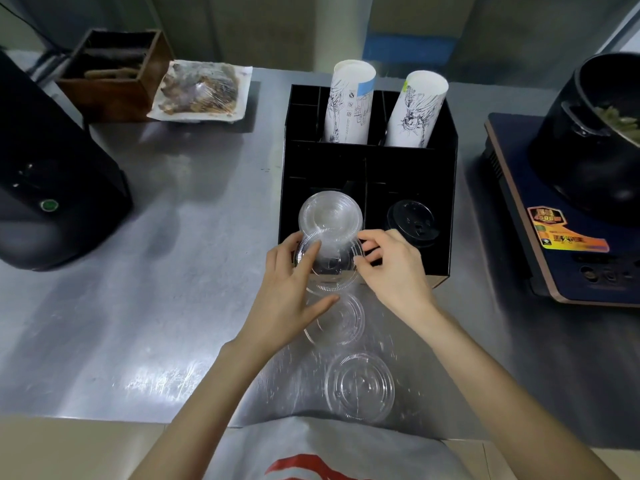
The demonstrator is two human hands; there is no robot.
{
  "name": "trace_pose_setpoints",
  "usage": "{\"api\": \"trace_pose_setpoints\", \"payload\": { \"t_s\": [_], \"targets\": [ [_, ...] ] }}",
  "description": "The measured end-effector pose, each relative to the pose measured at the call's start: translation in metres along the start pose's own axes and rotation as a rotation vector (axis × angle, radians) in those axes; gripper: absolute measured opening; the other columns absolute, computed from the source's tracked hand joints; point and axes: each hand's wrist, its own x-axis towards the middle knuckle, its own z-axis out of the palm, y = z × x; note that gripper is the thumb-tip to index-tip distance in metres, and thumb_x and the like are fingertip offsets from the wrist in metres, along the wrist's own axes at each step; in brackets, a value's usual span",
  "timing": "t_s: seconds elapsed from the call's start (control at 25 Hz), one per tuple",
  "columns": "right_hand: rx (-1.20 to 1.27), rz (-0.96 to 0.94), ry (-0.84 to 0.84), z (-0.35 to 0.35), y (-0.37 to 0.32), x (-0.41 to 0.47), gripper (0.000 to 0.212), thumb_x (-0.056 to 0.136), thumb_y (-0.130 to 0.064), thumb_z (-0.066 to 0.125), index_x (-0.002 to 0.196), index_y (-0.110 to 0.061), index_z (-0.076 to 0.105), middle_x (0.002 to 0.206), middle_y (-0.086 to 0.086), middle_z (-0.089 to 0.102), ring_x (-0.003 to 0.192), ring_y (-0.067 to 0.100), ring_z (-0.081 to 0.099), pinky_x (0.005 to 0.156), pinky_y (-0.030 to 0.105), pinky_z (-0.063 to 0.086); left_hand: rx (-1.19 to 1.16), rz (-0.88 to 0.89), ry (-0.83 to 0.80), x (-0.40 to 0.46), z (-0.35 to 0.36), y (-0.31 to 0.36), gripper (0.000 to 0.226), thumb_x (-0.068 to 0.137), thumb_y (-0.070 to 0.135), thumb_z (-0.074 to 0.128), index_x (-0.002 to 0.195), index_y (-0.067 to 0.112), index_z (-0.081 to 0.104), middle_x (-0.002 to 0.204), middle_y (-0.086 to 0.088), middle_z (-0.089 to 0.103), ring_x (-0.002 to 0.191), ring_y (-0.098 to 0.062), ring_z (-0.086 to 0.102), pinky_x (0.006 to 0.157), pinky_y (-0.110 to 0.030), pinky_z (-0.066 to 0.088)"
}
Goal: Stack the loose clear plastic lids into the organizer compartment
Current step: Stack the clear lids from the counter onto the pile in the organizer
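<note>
A black organizer (446,174) stands on the steel counter. Its front left compartment holds a stack of clear plastic lids (330,214). At that compartment's front edge, both hands grip one clear lid (329,261): my left hand (289,289) on its left rim, my right hand (394,268) on its right rim. Just below it lies another clear lid (330,289), partly hidden by my hands. Two more loose clear lids rest on the counter nearer me, one (341,322) under my left thumb and one (360,388) by the counter's front edge.
The front right compartment holds black lids (412,221); two paper cup stacks (349,102) stand in the back. A black machine (45,174) sits left, a wooden box (114,71) and wrapped food tray (202,90) behind, an induction cooker (568,237) with a pot (595,133) right.
</note>
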Motion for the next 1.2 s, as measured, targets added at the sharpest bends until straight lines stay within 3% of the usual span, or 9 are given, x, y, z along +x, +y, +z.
{"api": "trace_pose_setpoints", "payload": {
  "t_s": [0.16,0.36,0.56,0.76,0.96,1.12,1.2],
  "targets": [
    [-0.01,-0.017,0.006,-0.006,-0.006,0.021,0.027,0.084,-0.009,0.055,0.11,-0.014,0.057,0.099,-0.001,0.05,0.077,0.01,0.054,0.073,0.011,0.037,0.022,-0.001,0.005,0.025,-0.006,-0.002,0.071,0.071,0.045,0.059,0.126,0.003,0.044,0.129,-0.03,0.039,0.111,-0.041,0.037,0.088,-0.037,0.032],
    [-0.013,-0.015,0.016,-0.007,-0.011,0.041,0.027,0.083,-0.008,0.052,0.108,-0.017,0.058,0.105,0.008,0.055,0.085,0.021,0.06,0.085,0.037,0.052,0.053,0.003,-0.007,0.053,-0.01,-0.01,0.068,0.068,0.031,0.069,0.122,-0.002,0.047,0.128,-0.031,0.04,0.11,-0.045,0.039,0.09,-0.041,0.034],
    [-0.047,-0.005,-0.017,-0.007,-0.009,0.055,0.029,0.085,-0.008,0.051,0.113,-0.016,0.056,0.108,0.007,0.055,0.085,0.02,0.061,0.081,0.027,0.048,0.064,-0.01,-0.041,0.065,-0.006,-0.018,0.069,0.069,0.049,0.05,0.119,0.002,0.051,0.126,-0.031,0.043,0.11,-0.045,0.043,0.087,-0.045,0.034],
    [-0.061,0.006,-0.031,-0.003,-0.001,0.062,0.029,0.085,-0.009,0.052,0.114,-0.014,0.056,0.11,0.007,0.053,0.089,0.022,0.06,0.082,0.028,0.046,0.087,-0.004,-0.065,0.07,-0.002,-0.022,0.066,0.069,0.048,0.046,0.116,0.002,0.054,0.125,-0.03,0.045,0.111,-0.045,0.044,0.085,-0.048,0.036],
    [-0.096,-0.033,-0.017,-0.001,0.003,0.06,0.033,0.085,-0.011,0.053,0.118,-0.015,0.052,0.117,0.005,0.05,0.106,0.023,0.052,0.084,0.041,0.051,0.102,0.008,-0.042,0.069,-0.003,-0.022,0.064,0.069,0.046,0.047,0.115,0.002,0.054,0.127,-0.03,0.043,0.115,-0.031,0.029,0.086,-0.043,0.029],
    [-0.12,-0.152,-0.051,0.0,0.004,0.054,0.034,0.086,-0.009,0.052,0.12,-0.013,0.051,0.126,0.0,0.051,0.114,0.017,0.046,0.092,0.026,0.042,0.114,-0.038,-0.009,0.067,-0.005,-0.019,0.062,0.068,0.044,0.058,0.115,0.004,0.054,0.118,-0.025,0.05,0.107,-0.032,0.038,0.084,-0.042,0.032],
    [-0.122,-0.157,-0.062,0.001,0.006,0.052,0.034,0.086,-0.007,0.051,0.119,-0.012,0.052,0.129,-0.001,0.05,0.117,0.016,0.047,0.095,0.026,0.041,0.112,-0.047,-0.021,0.066,-0.005,-0.019,0.061,0.069,0.045,0.055,0.114,0.003,0.054,0.114,-0.024,0.052,0.102,-0.037,0.046,0.084,-0.04,0.032]
  ]
}}
